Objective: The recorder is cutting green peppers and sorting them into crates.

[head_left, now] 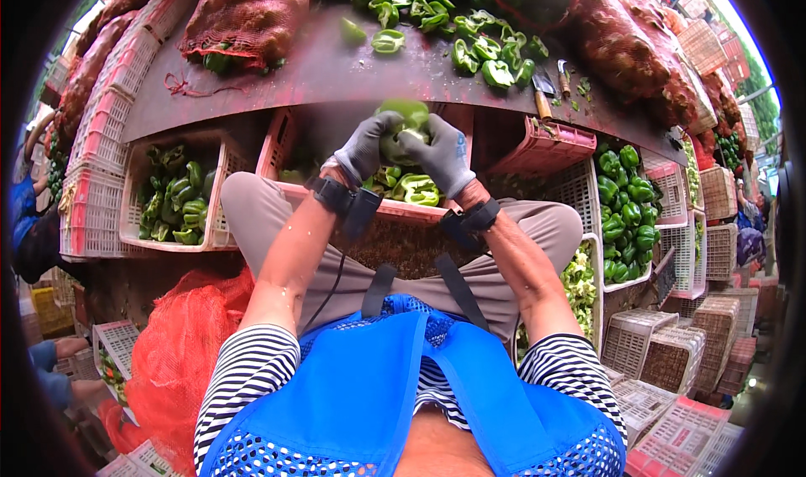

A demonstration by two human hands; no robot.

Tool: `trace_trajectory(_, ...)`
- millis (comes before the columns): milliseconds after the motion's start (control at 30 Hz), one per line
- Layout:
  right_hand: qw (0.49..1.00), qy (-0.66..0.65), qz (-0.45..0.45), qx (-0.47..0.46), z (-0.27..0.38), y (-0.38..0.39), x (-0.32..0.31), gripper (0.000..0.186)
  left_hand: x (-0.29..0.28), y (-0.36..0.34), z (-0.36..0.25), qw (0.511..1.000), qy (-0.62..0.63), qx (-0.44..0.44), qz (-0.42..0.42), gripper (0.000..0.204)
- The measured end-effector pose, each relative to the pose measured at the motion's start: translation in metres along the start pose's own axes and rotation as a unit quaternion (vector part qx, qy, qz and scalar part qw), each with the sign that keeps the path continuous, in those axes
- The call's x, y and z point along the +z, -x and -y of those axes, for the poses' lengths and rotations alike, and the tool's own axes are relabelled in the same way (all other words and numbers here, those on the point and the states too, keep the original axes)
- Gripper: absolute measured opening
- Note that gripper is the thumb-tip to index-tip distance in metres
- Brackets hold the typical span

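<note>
In grey gloves, my left hand (pixel 363 145) and my right hand (pixel 438 154) grip a green bell pepper (pixel 401 116) from either side, its top blurred. Beneath them a pink crate (pixel 336 191) holds cut pepper halves (pixel 420 190). Beyond the crate, the dark worktop (pixel 319 74) carries a pile of cut green peppers (pixel 495 61). On its right lie a wooden-handled cleaver (pixel 542 91) and a smaller knife (pixel 564 80).
Mesh sacks (pixel 235 19) (pixel 621 44) sit on the worktop. Crates of peppers stand left (pixel 172 196) and right (pixel 625 208). A red mesh bag (pixel 176 351) lies at lower left, stacked crates (pixel 672 351) at lower right. Other people (pixel 34 200) are at the edges.
</note>
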State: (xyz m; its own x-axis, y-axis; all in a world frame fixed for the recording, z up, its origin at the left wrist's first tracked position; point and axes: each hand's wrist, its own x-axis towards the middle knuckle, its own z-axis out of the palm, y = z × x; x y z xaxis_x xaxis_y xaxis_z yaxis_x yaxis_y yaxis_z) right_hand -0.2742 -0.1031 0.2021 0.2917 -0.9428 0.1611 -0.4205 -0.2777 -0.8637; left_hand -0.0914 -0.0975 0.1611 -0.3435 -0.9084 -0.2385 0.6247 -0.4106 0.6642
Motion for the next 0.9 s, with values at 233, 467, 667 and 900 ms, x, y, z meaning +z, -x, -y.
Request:
trace_trajectory(233,0.882,-0.455,0.078,0.092,-0.011,-0.015,-0.026,0.024,-0.001,0.000,-0.002,0.992,0.119,-0.015,0.026,0.044)
trace_trajectory(467,0.969,-0.238,-0.074,-0.004,0.011,0.010,-0.168,0.022,-0.017,0.007,-0.055,0.921,-0.310,0.124,-0.199,0.057)
trace_trajectory(667,0.921,0.337,-0.184,0.064,-0.097,0.119,-0.306,0.035,-0.100,-0.026,-0.005,0.490,-0.817,-0.149,-0.267,0.088)
trace_trajectory(900,0.738,0.491,0.064,0.459,-0.231,0.315,-0.344,0.060,-0.043,-0.126,0.016,0.642,-0.736,0.050,-0.209,0.056)
